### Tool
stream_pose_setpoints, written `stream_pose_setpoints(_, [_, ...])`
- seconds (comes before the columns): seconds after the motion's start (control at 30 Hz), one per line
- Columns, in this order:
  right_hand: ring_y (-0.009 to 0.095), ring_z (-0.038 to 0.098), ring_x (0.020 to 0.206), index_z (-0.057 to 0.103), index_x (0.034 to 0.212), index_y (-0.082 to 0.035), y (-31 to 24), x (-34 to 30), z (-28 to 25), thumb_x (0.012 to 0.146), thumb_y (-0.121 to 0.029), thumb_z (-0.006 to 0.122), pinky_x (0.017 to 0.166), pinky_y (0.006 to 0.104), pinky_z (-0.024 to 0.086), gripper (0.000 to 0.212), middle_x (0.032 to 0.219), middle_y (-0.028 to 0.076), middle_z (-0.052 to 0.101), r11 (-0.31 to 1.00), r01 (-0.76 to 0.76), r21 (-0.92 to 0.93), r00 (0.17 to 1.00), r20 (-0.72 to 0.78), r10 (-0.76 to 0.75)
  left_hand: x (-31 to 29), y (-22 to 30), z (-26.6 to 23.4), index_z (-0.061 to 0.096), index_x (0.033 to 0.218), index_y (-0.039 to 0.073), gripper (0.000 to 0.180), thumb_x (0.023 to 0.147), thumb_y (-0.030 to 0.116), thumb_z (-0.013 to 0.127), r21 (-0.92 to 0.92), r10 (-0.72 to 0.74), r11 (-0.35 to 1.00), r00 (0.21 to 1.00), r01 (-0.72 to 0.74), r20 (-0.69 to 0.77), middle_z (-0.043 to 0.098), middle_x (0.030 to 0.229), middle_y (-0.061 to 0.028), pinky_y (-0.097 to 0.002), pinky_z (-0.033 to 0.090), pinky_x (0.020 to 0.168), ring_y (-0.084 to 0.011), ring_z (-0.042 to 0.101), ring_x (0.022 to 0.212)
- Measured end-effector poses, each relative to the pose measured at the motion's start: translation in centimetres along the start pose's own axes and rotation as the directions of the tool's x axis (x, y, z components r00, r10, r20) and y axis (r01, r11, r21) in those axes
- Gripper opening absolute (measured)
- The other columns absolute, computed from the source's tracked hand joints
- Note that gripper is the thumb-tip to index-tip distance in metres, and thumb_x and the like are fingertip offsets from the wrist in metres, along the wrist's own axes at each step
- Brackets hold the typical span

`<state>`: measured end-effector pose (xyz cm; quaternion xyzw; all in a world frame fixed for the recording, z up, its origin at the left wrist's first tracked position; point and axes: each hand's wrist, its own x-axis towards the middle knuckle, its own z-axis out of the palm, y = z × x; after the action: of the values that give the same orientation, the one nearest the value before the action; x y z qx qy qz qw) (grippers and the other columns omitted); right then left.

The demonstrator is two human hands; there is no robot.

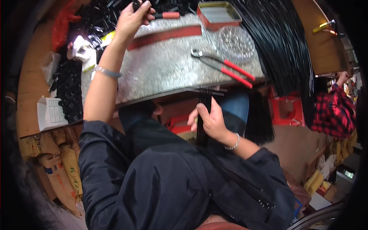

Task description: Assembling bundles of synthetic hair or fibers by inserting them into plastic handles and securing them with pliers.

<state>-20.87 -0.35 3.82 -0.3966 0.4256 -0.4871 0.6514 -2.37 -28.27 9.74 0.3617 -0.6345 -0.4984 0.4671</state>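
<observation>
My left hand [135,18] is reached out to the far side of the bench, its fingers closed on a small black piece [136,5] at the edge of a pile of black parts [101,13]. Near my lap, my right hand [211,120] grips a bundle of thin black strips [201,132] that stands upright between thumb and fingers. More loose strips [245,182] trail across my dark jacket. On the stone slab [161,69] lie end-cutting pliers [226,68] with red handles. Beside them is a round clear dish [235,44] of small metal pieces.
A red tin [220,22] and a long red bar [165,37] are on the slab. Long black strips [285,42] hang over the bench's right side. A white box [51,114] stands at left, above sacks [57,180]. Another person in a checked shirt [333,113] is at right.
</observation>
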Motion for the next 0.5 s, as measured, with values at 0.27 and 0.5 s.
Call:
stream_pose_setpoints(0.27, [0.013, 0.057, 0.049, 0.038, 0.098, -0.006, 0.5, -1.4, 1.4, 0.093, -0.034, 0.046, 0.047, 0.0219, 0.046, 0.03, 0.066, 0.012, 0.06, 0.997, 0.062, 0.041, 0.997, 0.041, -0.063, -18.1, 3.0, 5.7, 0.058, 0.104, 0.002, 0.028, 0.089, 0.025, 0.058, -0.437, -0.301, 0.824, 0.932, 0.361, 0.203, 0.056, 0.086, -0.0024, -0.0183, 0.04, 0.058, -0.0071, 0.048, 0.068])
stream_pose_setpoints(0.5, [0.013, 0.056, 0.048, 0.039, 0.096, -0.006, 0.8, -2.7, 2.2, 0.092, -0.035, 0.047, 0.046, 0.0215, 0.046, 0.031, 0.066, 0.012, 0.06, 0.996, 0.079, 0.045, 0.995, 0.05, -0.081, -21.6, 3.2, 6.0, 0.057, 0.107, 0.001, 0.035, 0.088, 0.03, 0.059, -0.449, -0.359, 0.77, 0.89, 0.453, 0.282, 0.053, 0.08, -0.0005, -0.0167, 0.036, 0.052, -0.0052, 0.044, 0.064])
